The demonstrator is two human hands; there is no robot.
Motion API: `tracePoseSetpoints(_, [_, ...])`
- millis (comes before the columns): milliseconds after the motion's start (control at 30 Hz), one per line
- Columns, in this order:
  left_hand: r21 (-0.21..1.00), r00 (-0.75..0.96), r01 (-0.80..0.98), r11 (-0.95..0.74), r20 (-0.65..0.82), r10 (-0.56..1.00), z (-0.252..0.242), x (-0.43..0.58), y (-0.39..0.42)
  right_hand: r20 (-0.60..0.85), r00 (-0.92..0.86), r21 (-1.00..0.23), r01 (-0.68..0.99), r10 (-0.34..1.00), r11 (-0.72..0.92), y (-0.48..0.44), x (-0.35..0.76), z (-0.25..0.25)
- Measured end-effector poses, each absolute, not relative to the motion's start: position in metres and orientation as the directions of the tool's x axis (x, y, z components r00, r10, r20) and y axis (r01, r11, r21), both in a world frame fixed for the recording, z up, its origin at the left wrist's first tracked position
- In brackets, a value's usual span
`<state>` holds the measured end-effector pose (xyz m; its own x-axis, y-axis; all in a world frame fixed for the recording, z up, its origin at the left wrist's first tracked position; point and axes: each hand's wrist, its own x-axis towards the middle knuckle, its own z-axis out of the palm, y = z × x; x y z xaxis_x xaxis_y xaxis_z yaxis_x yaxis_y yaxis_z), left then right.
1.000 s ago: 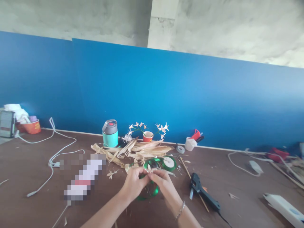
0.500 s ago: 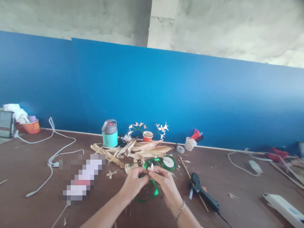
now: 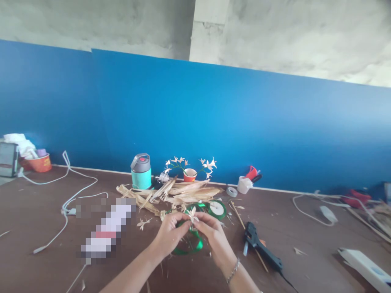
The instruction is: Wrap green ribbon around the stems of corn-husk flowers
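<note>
Both hands, left (image 3: pixel 170 235) and right (image 3: pixel 215 237), met over the worktop (image 3: pixel 305 248), each grip pinched narrow on 1 pale flower (image 3: pixel 192 213). Ribbon (image 3: pixel 187 249) looped just below them. It seemingly wanted steady tension and close fingertips. A glue gun (image 3: pixel 259 245) lay right of the grips.

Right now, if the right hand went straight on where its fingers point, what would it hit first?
Probably the left hand, which meets the right hand at the small pale flower; depth is unclear.

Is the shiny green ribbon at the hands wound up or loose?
Loose: the shiny green ribbon curls in an open loop under the left hand and the right hand, not rolled tight.
</note>
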<state>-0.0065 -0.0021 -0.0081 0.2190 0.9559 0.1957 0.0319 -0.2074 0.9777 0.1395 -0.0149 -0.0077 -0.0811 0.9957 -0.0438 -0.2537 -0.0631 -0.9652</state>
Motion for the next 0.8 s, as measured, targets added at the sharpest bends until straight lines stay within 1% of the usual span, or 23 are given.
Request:
tracePoseSetpoints(100, [0.98, 0.22, 0.015, -0.2, 0.192, 0.957, -0.006, -0.006, -0.003, -0.041, -0.073, -0.968, -0.245, 0.996, -0.058, -0.016, 0.137, -0.004])
tracePoseSetpoints(267, [0.985, 0.203, -0.134, -0.109, 0.135, 0.97, -0.006, -0.005, -0.001, -0.069, -0.089, -0.981, -0.173, 0.994, -0.083, -0.015, 0.138, -0.004])
tracePoseSetpoints(367, [0.991, 0.179, -0.096, -0.09, 0.106, 0.978, -0.004, -0.005, -0.002, -0.072, -0.126, -0.99, -0.114, 0.989, -0.086, -0.014, 0.139, -0.002])
tracePoseSetpoints(467, [0.992, 0.156, -0.058, -0.112, 0.12, 0.98, -0.002, -0.006, -0.002, -0.057, -0.126, -0.992, -0.104, 0.99, -0.071, -0.014, 0.139, -0.001])
tracePoseSetpoints(533, [0.991, 0.143, -0.072, -0.109, 0.118, 0.983, -0.001, -0.005, -0.003, -0.015, -0.111, -0.994, -0.106, 0.994, -0.027, -0.014, 0.138, -0.001])
tracePoseSetpoints(633, [0.988, 0.112, -0.129, -0.089, 0.103, 0.988, 0.002, -0.003, -0.005, 0.092, -0.078, -0.993, -0.078, 0.993, 0.086, -0.014, 0.135, -0.004])
tracePoseSetpoints(733, [0.976, 0.084, -0.212, -0.045, 0.064, 0.994, 0.004, 0.0, -0.007, 0.192, -0.03, -0.981, 0.026, 0.981, 0.193, -0.015, 0.134, -0.007])
tracePoseSetpoints(800, [0.961, 0.075, -0.276, 0.009, 0.012, 0.997, 0.003, 0.002, -0.008, 0.239, -0.001, -0.966, 0.098, 0.971, 0.238, -0.016, 0.134, -0.009])
